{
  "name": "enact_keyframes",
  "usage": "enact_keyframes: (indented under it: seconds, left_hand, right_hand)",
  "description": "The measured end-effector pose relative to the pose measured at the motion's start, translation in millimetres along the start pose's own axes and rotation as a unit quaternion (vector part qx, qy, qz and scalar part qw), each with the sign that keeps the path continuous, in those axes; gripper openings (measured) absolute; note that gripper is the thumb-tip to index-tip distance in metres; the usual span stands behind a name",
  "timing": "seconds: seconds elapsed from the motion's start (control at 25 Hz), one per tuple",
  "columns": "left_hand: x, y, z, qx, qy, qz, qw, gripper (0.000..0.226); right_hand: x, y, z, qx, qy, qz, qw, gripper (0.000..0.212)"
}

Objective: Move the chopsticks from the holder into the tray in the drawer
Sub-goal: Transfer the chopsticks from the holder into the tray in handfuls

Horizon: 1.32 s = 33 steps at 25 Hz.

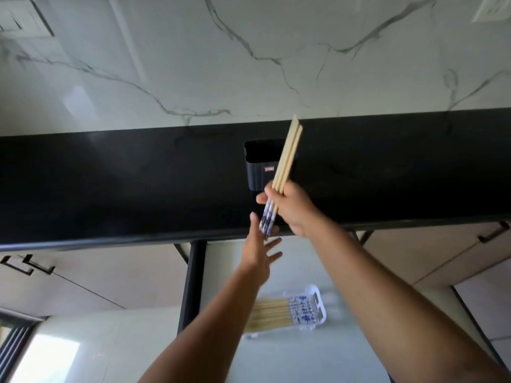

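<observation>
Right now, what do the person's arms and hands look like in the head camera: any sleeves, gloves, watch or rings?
Both forearms are bare up to the bottom edge of the picture; no sleeve shows. The left hand and the right hand wear no gloves. No watch, bracelet or ring shows on either wrist or on the fingers in view, though motion blur could hide something small.

Both forearms were bare, no sleeve reaching the wrists; the left hand (pixel 258 251) and right hand (pixel 294 208) wore no gloves, rings or watch; fingernails were short.
</observation>
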<state>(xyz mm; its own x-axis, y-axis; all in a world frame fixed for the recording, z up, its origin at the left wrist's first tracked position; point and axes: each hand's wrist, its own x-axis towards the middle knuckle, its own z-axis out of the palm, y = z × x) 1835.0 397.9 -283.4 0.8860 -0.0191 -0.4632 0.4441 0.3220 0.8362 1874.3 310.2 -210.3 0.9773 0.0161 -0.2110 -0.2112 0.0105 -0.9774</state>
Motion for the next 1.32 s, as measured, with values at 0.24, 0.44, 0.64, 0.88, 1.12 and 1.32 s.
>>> enact_keyframes:
  seconds: [0.24,0.44,0.64,0.88,1.12,1.32]
  left_hand:
    - [-7.4,-89.3,-35.4,-0.290,-0.005,-0.178,0.940,0.047]
    - [8.2,-122.8,-104.4,-0.016,0.277,-0.126,0.952,0.037]
    - [5.6,-142.0,-168.0,0.180,0.301,-0.133,0.927,0.041]
    - [9.9,-169.0,-161.2,0.546,0.045,0.002,0.836,0.082]
    - [-10.5,-175.6,-155.0,0.690,0.039,0.230,0.685,0.080]
    - [-17.2,-196.5,-146.6,0.741,-0.168,0.189,0.622,0.096]
  right_hand:
    - [-60.4,140.3,14.0,-0.097,0.067,0.073,0.990,0.012]
    - [-58.0,181.1,-33.9,-0.495,-0.139,0.102,0.852,0.015]
    - [-64.4,235.3,-33.4,-0.720,-0.174,0.157,0.653,0.041]
    - [-39.8,267.0,-28.2,-0.748,-0.160,0.104,0.636,0.038]
    - [-56.2,267.5,-48.8,-0.720,-0.093,-0.031,0.687,0.034]
    - [-80.9,286.2,-58.5,-0.636,-0.186,0.064,0.746,0.071]
